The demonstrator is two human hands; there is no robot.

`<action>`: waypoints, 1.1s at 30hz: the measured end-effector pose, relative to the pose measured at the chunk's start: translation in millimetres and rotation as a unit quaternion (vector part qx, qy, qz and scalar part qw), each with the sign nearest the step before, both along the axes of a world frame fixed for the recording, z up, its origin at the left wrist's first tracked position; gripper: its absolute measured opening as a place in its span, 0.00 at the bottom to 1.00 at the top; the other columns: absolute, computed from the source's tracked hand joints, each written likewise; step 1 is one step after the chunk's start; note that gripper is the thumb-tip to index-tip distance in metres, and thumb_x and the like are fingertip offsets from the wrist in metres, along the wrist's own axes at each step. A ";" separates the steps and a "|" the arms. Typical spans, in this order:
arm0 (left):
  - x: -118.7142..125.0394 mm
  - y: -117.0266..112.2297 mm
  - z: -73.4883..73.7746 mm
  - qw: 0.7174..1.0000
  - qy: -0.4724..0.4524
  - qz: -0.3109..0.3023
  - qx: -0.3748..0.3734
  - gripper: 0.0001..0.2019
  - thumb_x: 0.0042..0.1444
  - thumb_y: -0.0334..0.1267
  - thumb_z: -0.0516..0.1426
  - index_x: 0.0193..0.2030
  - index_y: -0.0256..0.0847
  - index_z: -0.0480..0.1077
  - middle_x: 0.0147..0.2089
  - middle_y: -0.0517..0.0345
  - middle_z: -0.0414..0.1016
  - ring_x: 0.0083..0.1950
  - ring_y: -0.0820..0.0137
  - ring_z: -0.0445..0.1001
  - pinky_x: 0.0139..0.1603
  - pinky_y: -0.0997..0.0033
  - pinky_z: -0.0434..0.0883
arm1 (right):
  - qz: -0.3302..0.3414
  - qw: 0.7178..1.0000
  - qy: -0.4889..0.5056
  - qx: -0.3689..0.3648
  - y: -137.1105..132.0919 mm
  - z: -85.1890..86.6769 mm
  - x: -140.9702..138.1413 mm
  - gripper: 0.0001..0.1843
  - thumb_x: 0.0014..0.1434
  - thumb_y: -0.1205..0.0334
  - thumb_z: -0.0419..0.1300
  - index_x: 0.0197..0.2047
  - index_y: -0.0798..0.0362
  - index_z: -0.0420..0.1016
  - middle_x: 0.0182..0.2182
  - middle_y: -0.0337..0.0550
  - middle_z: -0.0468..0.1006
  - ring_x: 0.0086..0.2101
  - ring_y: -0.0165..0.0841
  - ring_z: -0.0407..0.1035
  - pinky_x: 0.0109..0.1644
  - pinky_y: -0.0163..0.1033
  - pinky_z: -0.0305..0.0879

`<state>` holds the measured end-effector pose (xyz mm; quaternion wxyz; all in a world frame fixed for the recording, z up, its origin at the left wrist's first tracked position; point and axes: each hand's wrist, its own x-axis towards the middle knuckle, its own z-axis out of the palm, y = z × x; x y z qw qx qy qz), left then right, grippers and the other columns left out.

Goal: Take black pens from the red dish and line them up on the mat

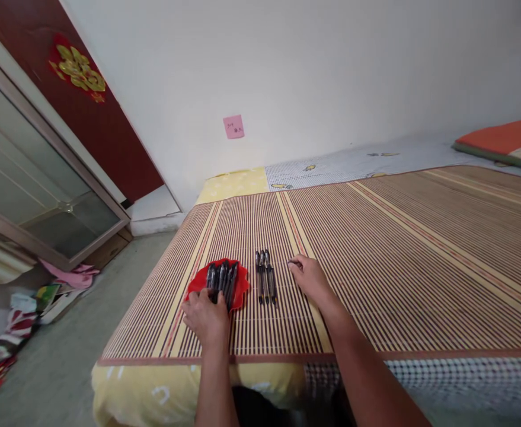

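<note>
A red scalloped dish (239,287) lies on the striped bamboo mat (376,261) and holds several dark pens (221,277). My left hand (205,317) rests at the dish's near edge, its fingers curled over the ends of those pens. Three more dark pens (265,277) lie side by side on the mat just right of the dish. My right hand (310,277) sits right of that row, fingers pinched on a small dark thing at its fingertips, possibly a pen; I cannot make it out.
The mat covers a bed with a yellow sheet (233,184). An orange cushion (504,139) lies far right. A pink note (233,126) sticks on the white wall. Glass door (33,178) and cluttered floor (29,308) at left.
</note>
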<state>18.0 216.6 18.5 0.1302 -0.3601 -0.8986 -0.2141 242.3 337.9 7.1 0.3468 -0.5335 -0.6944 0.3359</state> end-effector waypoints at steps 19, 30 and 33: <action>47.0 7.9 9.4 0.897 -0.257 -0.222 0.284 0.10 0.54 0.45 0.59 0.36 0.41 0.71 0.30 0.56 0.78 0.31 0.64 0.77 0.35 0.65 0.74 | 0.129 0.923 0.342 -0.116 1.0 17.0 -10.8 0.19 0.58 0.46 0.63 0.44 0.53 0.78 0.33 0.43 0.79 0.30 0.31 0.72 0.31 0.35 0.68; 94.8 20.8 -0.2 0.882 -0.270 -0.310 0.228 0.05 0.59 0.36 0.59 0.41 0.42 0.71 0.38 0.54 0.79 0.40 0.63 0.78 0.44 0.64 0.73 | 0.135 0.913 0.363 -0.124 -5.2 24.4 -13.2 0.19 0.50 0.47 0.70 0.29 0.54 0.73 0.20 0.32 0.71 0.21 0.24 0.64 0.25 0.31 0.60; 98.7 23.6 -2.1 0.875 -0.278 -0.327 0.226 0.05 0.61 0.37 0.57 0.42 0.42 0.72 0.38 0.54 0.79 0.40 0.64 0.78 0.45 0.64 0.73 | 0.121 0.919 0.357 -0.119 -5.0 21.1 -11.5 0.19 0.50 0.46 0.69 0.29 0.53 0.73 0.19 0.32 0.71 0.20 0.25 0.64 0.24 0.31 0.59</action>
